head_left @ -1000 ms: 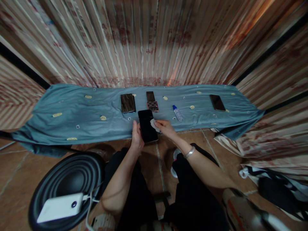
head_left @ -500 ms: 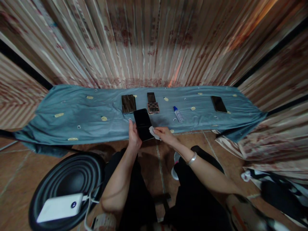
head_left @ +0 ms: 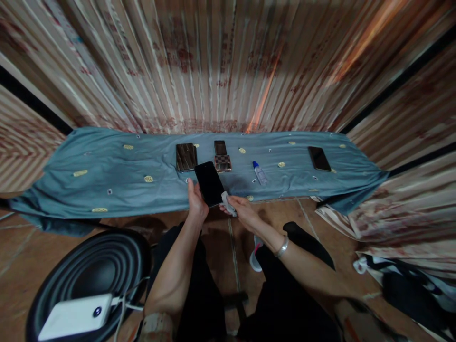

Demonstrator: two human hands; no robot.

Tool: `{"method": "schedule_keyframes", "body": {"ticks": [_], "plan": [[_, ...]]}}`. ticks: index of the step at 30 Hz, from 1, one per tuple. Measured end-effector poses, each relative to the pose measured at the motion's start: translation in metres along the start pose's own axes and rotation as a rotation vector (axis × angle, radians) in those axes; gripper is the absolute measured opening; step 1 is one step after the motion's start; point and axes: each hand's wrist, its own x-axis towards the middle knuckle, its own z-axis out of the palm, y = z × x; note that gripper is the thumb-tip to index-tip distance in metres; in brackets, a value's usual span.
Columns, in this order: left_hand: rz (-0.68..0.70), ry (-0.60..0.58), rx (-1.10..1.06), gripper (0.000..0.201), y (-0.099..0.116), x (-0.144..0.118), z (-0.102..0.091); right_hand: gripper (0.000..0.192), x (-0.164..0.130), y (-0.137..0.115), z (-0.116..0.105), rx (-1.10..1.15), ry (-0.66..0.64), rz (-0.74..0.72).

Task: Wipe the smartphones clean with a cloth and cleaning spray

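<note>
On the blue-draped tabletop (head_left: 107, 175), below a bottle (head_left: 260, 172) at one o'clock, the left hand (head_left: 197, 203) clasps a phone (head_left: 209, 183) screen-up while the right hand (head_left: 243, 212) pinches a wipe (head_left: 226, 202) against its lower corner.

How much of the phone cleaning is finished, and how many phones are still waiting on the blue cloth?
In hand: the left hand holds a black phone while the right hand presses a white wipe at its lower edge. Three more phones lie on the blue cloth: a shiny one, a checkered one and a dark one, near a small bottle. Whether any is already cleaned cannot be told.
</note>
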Motion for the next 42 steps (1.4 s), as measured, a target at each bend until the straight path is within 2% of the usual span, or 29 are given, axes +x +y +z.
{"method": "schedule_keyframes", "body": {"ticks": [4, 12, 16, 22, 25, 29, 33, 42], "plan": [[0.010, 0.002, -0.020, 0.061, -0.005, 0.007, 0.003, 0.033, 0.002, 0.002, 0.002, 0.063, 0.054, -0.001], [-0.012, 0.047, -0.028, 0.056, -0.011, 0.013, 0.021, 0.047, 0.003, 0.012, 0.006, 0.064, -0.006, 0.024], [-0.020, 0.062, -0.021, 0.054, -0.017, 0.016, 0.027, 0.048, 0.008, 0.020, 0.007, 0.045, 0.031, 0.016], [-0.023, 0.045, 0.008, 0.054, -0.022, 0.026, 0.027, 0.046, 0.013, 0.008, -0.004, 0.065, 0.042, -0.041], [-0.012, 0.031, 0.037, 0.054, -0.023, 0.029, 0.027, 0.046, 0.015, 0.001, -0.010, 0.111, 0.055, -0.014], [-0.035, 0.028, 0.065, 0.051, -0.024, 0.032, 0.027, 0.033, 0.019, -0.004, -0.012, 0.224, 0.105, 0.078], [-0.060, -0.030, 0.054, 0.054, -0.025, 0.036, 0.028, 0.020, 0.026, -0.008, -0.014, 0.353, 0.122, 0.141], [-0.048, -0.074, 0.019, 0.050, -0.034, 0.050, 0.035, 0.012, 0.043, -0.013, -0.022, 0.398, 0.180, 0.124]]}}
